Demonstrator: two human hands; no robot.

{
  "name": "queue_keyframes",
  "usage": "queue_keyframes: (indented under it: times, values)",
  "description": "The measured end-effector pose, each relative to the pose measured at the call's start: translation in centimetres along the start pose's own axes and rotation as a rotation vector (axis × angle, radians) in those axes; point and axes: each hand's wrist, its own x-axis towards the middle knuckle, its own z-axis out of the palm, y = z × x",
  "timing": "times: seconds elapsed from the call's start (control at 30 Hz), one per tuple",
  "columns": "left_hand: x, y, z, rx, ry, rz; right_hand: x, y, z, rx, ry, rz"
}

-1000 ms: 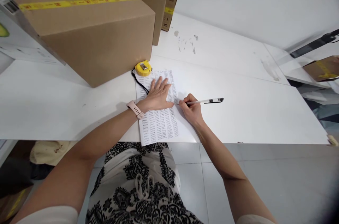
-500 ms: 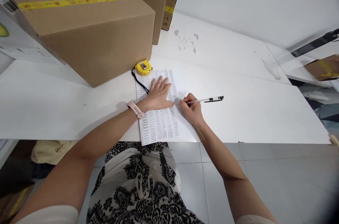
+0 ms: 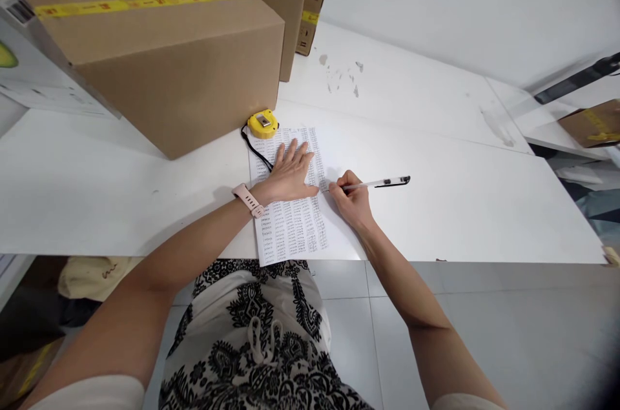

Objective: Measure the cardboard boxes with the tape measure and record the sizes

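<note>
A sheet of paper (image 3: 290,235) covered in columns of small handwriting lies on the white table, its lower edge slightly over the front edge. Spread flat across its middle, my left hand (image 3: 291,174) presses on it with fingers apart. My right hand (image 3: 352,202) is closed around a clear pen with a black cap (image 3: 387,182) on its back end; the pen tip is at the paper's right edge, close to my left thumb. At the paper's upper left corner sits a yellow tape measure (image 3: 263,124), whose black strap runs under my left hand.
A large cardboard box (image 3: 188,81) with yellow tape stands at the left, more boxes behind it. The white table (image 3: 450,197) stretches to the right, with scuff marks towards the wall. A smaller taped box (image 3: 591,124) rests on a shelf at far right.
</note>
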Motion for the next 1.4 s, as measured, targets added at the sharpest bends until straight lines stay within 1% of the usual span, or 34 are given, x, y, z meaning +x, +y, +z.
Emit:
queue_keyframes:
  times: [0.13,0.3,1.1,1.3,1.4]
  values:
    - [-0.03,0.08,-0.07,-0.007,0.01,0.005,0.06,0.19,-0.01,0.0,-0.005,0.004]
    - [-0.12,0.2,-0.25,0.011,-0.016,-0.011,0.14,0.13,-0.07,-0.005,0.008,0.016]
    - [-0.13,0.08,-0.16,-0.009,0.009,0.006,0.12,-0.42,-0.11,-0.031,0.025,0.011]
    - [-0.25,0.36,-0.5,0.002,-0.035,-0.016,0.14,-0.24,-0.22,-0.011,0.009,0.021]
    - [-0.25,0.39,-0.53,0.003,-0.035,-0.016,0.19,-0.2,-0.22,-0.007,0.015,0.014]
